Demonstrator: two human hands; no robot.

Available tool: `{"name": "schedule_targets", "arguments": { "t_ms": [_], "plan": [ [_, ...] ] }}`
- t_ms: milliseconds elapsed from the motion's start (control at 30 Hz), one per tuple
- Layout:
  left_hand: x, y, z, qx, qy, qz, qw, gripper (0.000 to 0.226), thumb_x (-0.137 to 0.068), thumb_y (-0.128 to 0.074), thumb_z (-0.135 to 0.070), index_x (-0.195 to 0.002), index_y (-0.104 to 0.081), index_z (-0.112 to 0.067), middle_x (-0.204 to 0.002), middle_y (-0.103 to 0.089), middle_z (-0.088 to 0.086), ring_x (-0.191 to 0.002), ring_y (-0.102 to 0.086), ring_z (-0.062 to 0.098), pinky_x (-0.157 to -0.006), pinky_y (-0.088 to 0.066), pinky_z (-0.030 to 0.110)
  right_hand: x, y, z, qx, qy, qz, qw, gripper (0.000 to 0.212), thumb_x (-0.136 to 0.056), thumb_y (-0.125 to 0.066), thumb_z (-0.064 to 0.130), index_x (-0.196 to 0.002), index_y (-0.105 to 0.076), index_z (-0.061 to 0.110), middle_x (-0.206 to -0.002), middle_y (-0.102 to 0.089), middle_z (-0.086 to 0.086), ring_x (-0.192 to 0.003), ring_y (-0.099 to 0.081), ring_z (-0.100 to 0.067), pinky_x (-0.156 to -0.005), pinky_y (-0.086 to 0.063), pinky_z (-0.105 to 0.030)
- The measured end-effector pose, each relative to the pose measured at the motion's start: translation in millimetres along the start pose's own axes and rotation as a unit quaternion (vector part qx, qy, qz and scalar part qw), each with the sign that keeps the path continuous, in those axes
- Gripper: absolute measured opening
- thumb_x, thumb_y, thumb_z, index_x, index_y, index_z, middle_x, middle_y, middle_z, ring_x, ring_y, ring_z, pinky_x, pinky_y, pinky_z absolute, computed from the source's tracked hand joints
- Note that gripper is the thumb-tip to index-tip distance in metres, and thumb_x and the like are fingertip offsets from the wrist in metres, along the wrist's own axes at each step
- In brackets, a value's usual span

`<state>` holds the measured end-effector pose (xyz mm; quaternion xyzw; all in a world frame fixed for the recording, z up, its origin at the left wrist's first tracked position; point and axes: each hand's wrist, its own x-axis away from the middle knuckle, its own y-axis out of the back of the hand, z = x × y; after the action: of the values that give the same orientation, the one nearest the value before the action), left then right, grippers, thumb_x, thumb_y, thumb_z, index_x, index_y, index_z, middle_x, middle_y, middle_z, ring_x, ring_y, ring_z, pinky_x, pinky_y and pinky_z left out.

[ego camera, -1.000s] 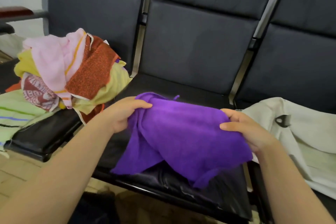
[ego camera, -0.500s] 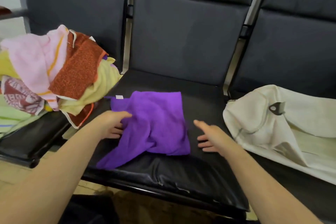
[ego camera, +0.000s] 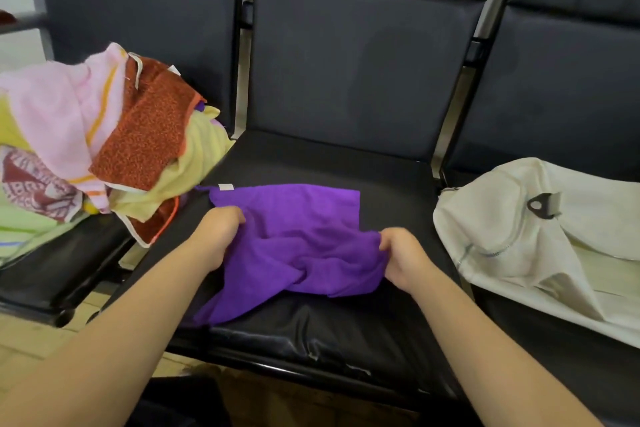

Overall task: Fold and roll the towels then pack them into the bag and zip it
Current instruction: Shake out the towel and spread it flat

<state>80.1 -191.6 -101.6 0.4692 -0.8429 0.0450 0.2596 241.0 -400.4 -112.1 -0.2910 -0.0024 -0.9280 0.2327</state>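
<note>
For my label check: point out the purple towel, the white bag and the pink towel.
purple towel (ego camera: 304,215), head view, its flat upper part.
white bag (ego camera: 485,218), head view, fabric near its left end.
pink towel (ego camera: 59,104), head view, its broad upper face.

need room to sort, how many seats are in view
3: the left seat under the towel pile, the middle seat under the purple towel, the right seat under the bag. More may continue out of frame.

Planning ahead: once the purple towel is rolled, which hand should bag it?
Probably the right hand: it grips the purple towel nearest the white bag; the left hand is by the towel pile.
</note>
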Motion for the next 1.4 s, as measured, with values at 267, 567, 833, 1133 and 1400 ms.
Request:
{"name": "schedule_targets", "arguments": {
  "t_ms": [267,567,833,1133,1400],
  "plan": [
    [-1,15,-13,-0.112,-0.114,0.021,0.987,0.019,-0.09,-0.062,-0.017,-0.071,-0.059,-0.015,-0.083,-0.06,0.012,-0.081,-0.055,0.023,-0.067,-0.038,0.031,5,2,5,0.197,0.118,-0.034,0.973,0.006,-0.089,-0.066,0.014,-0.084,-0.068,0.013,-0.093,-0.069,-0.009,-0.093,-0.063,-0.024,-0.08,-0.051,-0.031],
    [32,49,-62,0.195,-0.254,-0.03,0.947,0.019,-0.089,-0.063,-0.025,-0.071,-0.069,-0.024,-0.09,-0.062,0.005,-0.095,-0.056,0.023,-0.082,-0.046,0.039,45,35,98,0.039,0.379,-0.12,0.917,0.012,-0.091,-0.06,0.02,-0.084,-0.06,0.029,-0.089,-0.06,0.0,-0.083,-0.057,-0.017,-0.06,-0.048,-0.03],
    [50,47,-62,0.087,-0.312,-0.047,0.945,0.021,-0.09,-0.061,-0.007,-0.103,-0.065,-0.023,-0.095,-0.065,-0.005,-0.097,-0.061,0.017,-0.086,-0.049,0.035,70,47,103,0.306,0.401,0.04,0.863,0.052,-0.077,-0.075,-0.002,-0.117,-0.062,0.029,-0.107,-0.068,0.004,-0.099,-0.067,-0.015,-0.088,-0.056,-0.036],
    [51,49,-55,-0.257,-0.379,-0.121,0.881,0.027,-0.083,-0.07,-0.005,-0.11,-0.07,-0.009,-0.095,-0.065,0.01,-0.084,-0.056,0.021,-0.079,-0.045,0.027,62,59,101,0.328,0.376,-0.034,0.866,0.024,-0.087,-0.067,0.008,-0.107,-0.073,0.021,-0.096,-0.07,0.008,-0.091,-0.064,-0.002,-0.082,-0.05,-0.018],
    [50,50,-56,-0.32,-0.392,-0.113,0.855,0.029,-0.089,-0.061,-0.003,-0.115,-0.069,-0.013,-0.097,-0.057,0.003,-0.095,-0.059,0.025,-0.083,-0.039,0.027,62,65,102,0.528,0.346,-0.014,0.775,0.029,-0.076,-0.08,0.012,-0.103,-0.075,0.02,-0.099,-0.066,0.0,-0.077,-0.055,-0.015,-0.066,-0.04,-0.016]
  ]
}}
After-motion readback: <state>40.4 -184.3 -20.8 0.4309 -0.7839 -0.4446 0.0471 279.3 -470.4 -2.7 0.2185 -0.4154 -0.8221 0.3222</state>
